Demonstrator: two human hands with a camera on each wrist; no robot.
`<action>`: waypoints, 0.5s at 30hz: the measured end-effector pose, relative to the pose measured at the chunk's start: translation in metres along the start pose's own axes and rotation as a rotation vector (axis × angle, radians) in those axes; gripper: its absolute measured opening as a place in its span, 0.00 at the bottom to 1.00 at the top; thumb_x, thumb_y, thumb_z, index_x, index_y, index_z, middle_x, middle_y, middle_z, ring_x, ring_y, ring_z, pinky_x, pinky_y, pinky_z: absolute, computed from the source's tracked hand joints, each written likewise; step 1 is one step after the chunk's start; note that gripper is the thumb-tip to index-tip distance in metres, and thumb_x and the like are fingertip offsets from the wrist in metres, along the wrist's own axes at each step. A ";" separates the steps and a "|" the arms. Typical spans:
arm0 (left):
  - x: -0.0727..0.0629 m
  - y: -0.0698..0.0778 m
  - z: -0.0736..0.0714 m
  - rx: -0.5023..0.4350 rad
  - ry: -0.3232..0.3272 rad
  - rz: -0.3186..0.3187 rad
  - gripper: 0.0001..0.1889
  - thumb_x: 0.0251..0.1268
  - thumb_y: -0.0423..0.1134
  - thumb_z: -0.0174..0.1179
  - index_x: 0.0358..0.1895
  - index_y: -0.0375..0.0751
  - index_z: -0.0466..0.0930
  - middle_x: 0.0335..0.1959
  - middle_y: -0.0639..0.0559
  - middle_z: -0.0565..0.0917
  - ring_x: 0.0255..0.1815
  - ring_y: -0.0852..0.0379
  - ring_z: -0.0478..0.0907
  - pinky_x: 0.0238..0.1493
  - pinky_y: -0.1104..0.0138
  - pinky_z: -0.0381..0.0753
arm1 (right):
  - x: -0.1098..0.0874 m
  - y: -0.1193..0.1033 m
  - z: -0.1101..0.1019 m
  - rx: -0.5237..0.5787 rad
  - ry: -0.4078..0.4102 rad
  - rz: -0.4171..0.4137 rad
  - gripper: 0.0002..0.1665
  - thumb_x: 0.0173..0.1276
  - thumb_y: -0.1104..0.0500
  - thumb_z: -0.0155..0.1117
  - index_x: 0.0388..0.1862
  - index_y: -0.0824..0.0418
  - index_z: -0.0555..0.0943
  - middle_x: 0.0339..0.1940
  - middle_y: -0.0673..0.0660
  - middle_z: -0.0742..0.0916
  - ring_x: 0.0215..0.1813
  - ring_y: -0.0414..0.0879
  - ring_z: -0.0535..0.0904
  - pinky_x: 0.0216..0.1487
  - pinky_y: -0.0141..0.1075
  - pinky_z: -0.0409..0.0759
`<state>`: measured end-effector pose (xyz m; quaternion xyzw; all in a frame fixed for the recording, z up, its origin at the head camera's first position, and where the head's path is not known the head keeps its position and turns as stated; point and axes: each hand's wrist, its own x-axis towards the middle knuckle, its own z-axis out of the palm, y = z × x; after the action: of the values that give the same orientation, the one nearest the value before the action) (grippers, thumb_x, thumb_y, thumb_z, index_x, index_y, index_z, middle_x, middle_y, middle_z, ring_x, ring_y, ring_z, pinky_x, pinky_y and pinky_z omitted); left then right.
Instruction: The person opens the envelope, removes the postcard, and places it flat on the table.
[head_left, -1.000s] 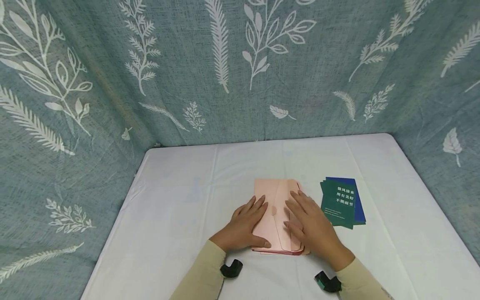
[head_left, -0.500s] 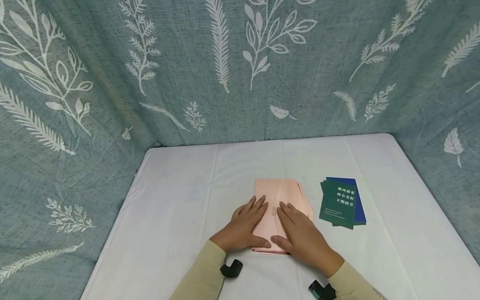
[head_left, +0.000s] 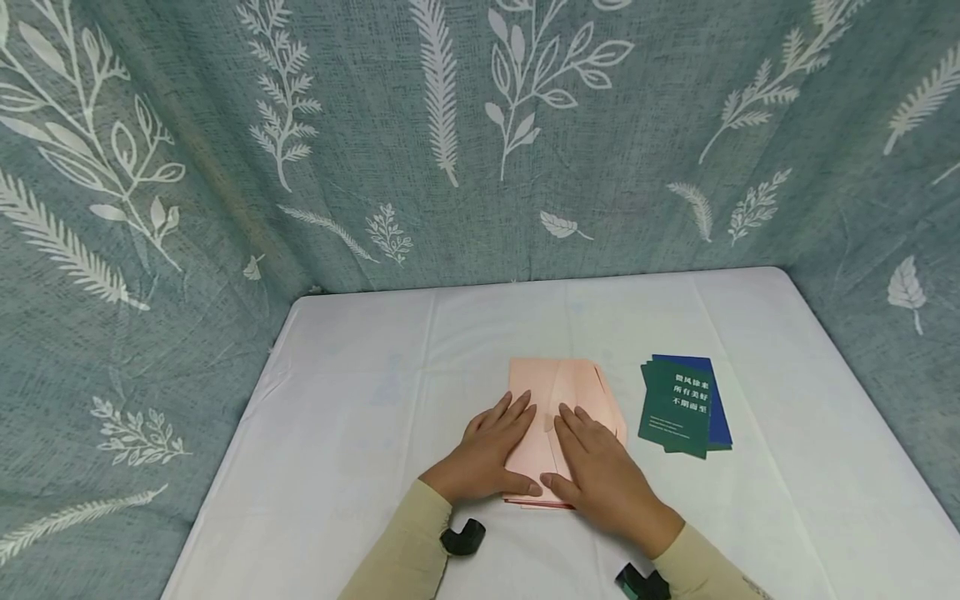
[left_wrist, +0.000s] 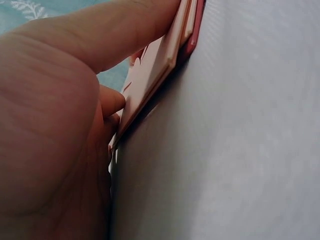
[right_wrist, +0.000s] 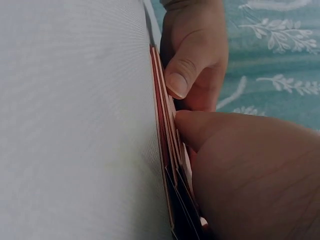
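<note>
A small stack of pink envelopes [head_left: 573,379] lies flat on the white table, flap seam facing up. Under the top ones a red edge [right_wrist: 159,92] shows in the right wrist view. My left hand [head_left: 487,454] rests on the stack's left side, fingers straight and thumb along the near edge. On the right part of the stack lies my right hand [head_left: 603,475], its straight fingertips near the middle seam and its thumb close to the left thumb. Both thumbs touch the top envelope in the wrist views.
Right of the envelopes lie green cards [head_left: 675,408] with white print, overlapping a blue card [head_left: 720,417]. The white cloth-covered table [head_left: 360,400] meets a teal leaf-patterned curtain [head_left: 480,225] at the back and sides. A black wrist device [head_left: 463,537] sits at the left cuff.
My right hand has moved left and toward me across the envelopes, uncovering their right edge, and has stayed nearly still since half a second ago. The left hand has not moved.
</note>
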<state>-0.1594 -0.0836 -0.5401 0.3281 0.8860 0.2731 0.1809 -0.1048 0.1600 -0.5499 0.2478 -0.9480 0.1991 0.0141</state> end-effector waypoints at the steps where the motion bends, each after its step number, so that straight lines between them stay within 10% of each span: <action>1: 0.000 0.000 0.000 0.001 -0.001 0.000 0.61 0.65 0.64 0.75 0.90 0.42 0.48 0.91 0.55 0.39 0.89 0.52 0.27 0.83 0.45 0.39 | 0.000 -0.001 0.000 -0.002 0.001 0.000 0.49 0.80 0.43 0.67 0.82 0.76 0.65 0.86 0.69 0.65 0.86 0.65 0.56 0.81 0.57 0.59; 15: -0.001 0.000 -0.001 -0.007 -0.006 0.008 0.61 0.65 0.64 0.75 0.90 0.42 0.47 0.91 0.54 0.39 0.89 0.51 0.27 0.83 0.44 0.39 | -0.001 -0.002 0.001 0.004 -0.013 0.011 0.47 0.81 0.46 0.64 0.83 0.75 0.63 0.87 0.68 0.64 0.87 0.64 0.55 0.82 0.57 0.58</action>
<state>-0.1594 -0.0844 -0.5397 0.3319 0.8831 0.2761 0.1836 -0.1026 0.1589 -0.5501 0.2439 -0.9490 0.1994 0.0066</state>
